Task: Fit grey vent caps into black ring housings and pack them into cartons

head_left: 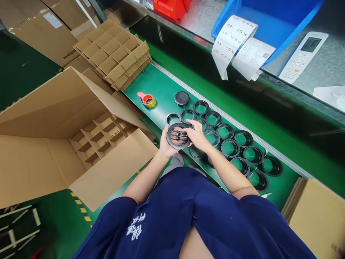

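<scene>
A round black vent (178, 146) with thin slats across its opening is in my left hand (165, 145). The fingers of that hand wrap around its left side and underneath. My right hand (198, 136) reaches over the vent from the right, its fingers spread. One fingertip touches the slats; the thumb is hard to make out. Just beyond and to the right, several open black rings (230, 148) stand in rows on the green bench (164, 86). A closed black round piece (182, 98) lies at the far end of these rows.
A roll of yellow tape (151, 101) lies on the bench near stacked cardboard dividers (118, 54). At left, an open carton (113, 172) holds a divider grid. A blue bin (269, 25), printed labels (231, 39) and a remote (303, 57) are on the shelf. Cardboard (318, 212) stands at right.
</scene>
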`<control>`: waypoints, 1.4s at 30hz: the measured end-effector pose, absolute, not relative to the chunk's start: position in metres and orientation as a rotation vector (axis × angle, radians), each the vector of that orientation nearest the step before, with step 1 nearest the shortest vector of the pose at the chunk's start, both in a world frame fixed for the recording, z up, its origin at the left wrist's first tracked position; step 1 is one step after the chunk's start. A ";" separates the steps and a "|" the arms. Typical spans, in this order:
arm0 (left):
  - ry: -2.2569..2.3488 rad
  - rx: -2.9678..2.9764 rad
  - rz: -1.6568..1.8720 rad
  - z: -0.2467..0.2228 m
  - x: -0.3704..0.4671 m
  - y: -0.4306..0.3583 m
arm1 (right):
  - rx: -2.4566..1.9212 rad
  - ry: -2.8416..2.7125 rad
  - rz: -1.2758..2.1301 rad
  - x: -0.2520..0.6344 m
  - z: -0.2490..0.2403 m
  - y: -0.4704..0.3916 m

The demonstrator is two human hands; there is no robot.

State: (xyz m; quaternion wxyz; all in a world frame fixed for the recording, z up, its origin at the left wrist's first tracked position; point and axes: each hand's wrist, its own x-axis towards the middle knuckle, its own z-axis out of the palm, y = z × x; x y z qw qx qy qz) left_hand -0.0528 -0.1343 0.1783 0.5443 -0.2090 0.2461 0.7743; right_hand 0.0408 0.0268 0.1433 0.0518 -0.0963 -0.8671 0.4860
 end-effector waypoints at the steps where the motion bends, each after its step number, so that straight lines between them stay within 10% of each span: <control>1: 0.571 -0.502 1.824 0.175 -0.055 -0.136 | -0.333 -2.617 1.569 0.037 0.143 0.025; 10: 0.538 -0.565 1.771 0.166 -0.086 -0.144 | -0.660 -2.341 1.909 0.006 0.149 0.023; 19: 0.619 -0.761 1.716 0.129 -0.104 -0.157 | 0.163 -2.986 1.247 0.002 0.110 -0.013; 42: 1.238 -1.019 1.460 0.051 -0.147 -0.249 | -0.383 -3.192 0.619 -0.179 0.009 -0.043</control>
